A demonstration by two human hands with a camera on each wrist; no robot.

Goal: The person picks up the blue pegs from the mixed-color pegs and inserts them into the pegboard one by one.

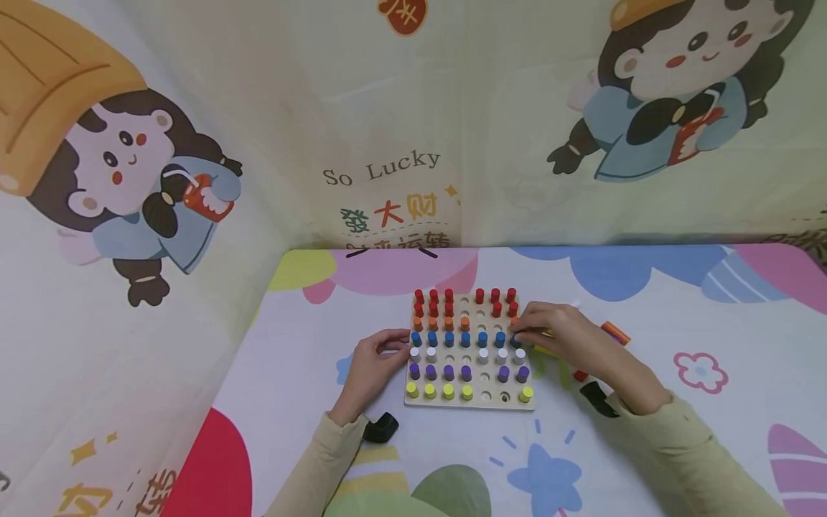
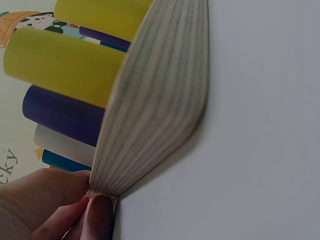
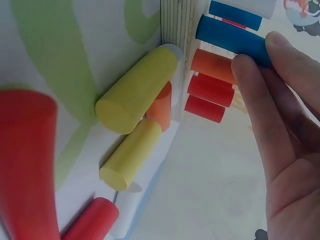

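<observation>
A wooden pegboard lies on the table, with rows of red, orange, blue, white, purple and yellow pegs standing in it and some holes bare. My left hand holds the board's left edge between thumb and fingers, as the left wrist view also shows at the layered side. At the right end of the blue row, my right hand pinches the top of a blue peg between thumb and finger. That peg stands upright in line with its row.
Loose pegs lie on the table right of the board, among them a yellow peg, an orange peg and a red peg. The right forearm passes over part of this area. A patterned cloth covers the table, and a printed curtain hangs behind.
</observation>
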